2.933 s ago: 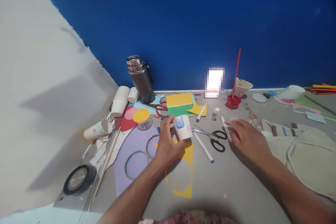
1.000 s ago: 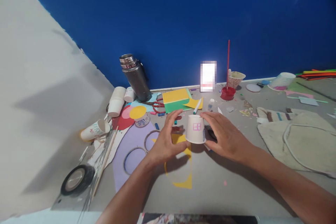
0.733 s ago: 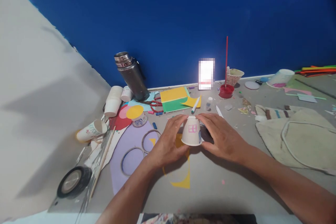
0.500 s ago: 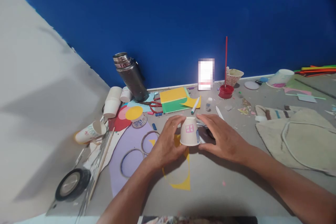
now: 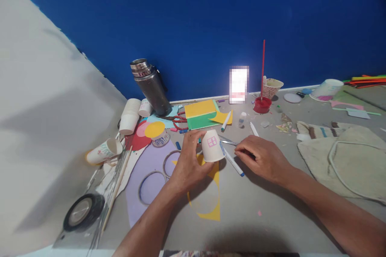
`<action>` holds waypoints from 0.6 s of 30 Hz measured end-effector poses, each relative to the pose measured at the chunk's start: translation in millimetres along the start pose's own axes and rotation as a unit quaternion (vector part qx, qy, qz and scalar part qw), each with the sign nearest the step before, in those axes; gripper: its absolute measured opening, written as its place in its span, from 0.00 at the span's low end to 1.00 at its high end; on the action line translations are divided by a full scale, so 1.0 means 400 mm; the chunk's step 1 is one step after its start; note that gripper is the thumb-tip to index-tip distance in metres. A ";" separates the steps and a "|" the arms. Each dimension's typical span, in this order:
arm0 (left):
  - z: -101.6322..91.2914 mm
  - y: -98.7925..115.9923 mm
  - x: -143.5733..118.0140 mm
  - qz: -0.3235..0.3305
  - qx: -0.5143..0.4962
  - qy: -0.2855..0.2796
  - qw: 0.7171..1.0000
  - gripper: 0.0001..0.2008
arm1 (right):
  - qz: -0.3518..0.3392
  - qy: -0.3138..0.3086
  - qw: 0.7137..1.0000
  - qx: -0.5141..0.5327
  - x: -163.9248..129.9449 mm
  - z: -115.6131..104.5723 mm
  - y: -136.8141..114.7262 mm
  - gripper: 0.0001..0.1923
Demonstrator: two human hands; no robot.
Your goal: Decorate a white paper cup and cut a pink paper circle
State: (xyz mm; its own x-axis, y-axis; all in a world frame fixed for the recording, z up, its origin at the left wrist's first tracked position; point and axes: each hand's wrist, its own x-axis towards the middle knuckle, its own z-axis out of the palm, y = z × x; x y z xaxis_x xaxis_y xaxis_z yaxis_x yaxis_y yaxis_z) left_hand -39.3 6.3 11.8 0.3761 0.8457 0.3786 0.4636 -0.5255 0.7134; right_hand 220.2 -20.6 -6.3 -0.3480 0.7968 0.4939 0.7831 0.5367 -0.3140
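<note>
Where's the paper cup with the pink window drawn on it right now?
In the head view, the paper cup is near the middle, in the grip of the left hand, just left of the blue-tipped marker.

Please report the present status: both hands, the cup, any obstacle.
Left hand gripping paper cup, rim down, tilted. Right hand apart, curled, partly hiding scissors. Marker between cup and right hand.

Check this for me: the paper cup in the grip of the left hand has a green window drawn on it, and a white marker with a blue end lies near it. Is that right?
Not quite: the window on the paper cup in the grip of the left hand is pink, not green, as the head view shows. The white marker is as you said.
</note>
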 end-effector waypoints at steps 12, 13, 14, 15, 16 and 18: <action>-0.001 -0.003 0.000 -0.075 -0.046 0.011 0.996 0.36 | 0.117 -0.080 0.972 -0.186 -0.019 -0.043 0.221 0.21; -0.001 0.001 0.001 -0.086 -0.062 0.008 0.994 0.36 | 0.115 -0.092 0.972 -0.183 -0.024 -0.034 0.229 0.20; -0.002 0.005 0.002 -0.095 -0.079 0.003 0.992 0.36 | 0.111 -0.099 0.973 -0.179 -0.027 -0.025 0.234 0.19; -0.003 0.009 0.003 -0.102 -0.096 -0.002 0.990 0.35 | 0.105 -0.102 0.974 -0.171 -0.028 -0.019 0.236 0.17; -0.003 0.013 0.004 -0.107 -0.113 -0.007 0.988 0.35 | 0.097 -0.102 0.976 -0.164 -0.028 -0.015 0.237 0.16; -0.003 0.017 0.004 -0.113 -0.138 -0.012 0.984 0.37 | 0.079 -0.100 0.980 -0.156 -0.024 -0.017 0.235 0.14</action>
State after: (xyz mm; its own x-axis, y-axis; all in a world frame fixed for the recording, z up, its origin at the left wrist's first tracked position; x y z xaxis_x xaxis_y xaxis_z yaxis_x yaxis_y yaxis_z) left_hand -36.4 4.1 17.9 0.3088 0.9340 0.1794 0.3032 -0.2755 0.9122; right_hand 300.8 20.3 -35.0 -0.2803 0.9180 0.2807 0.9435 0.3173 -0.0954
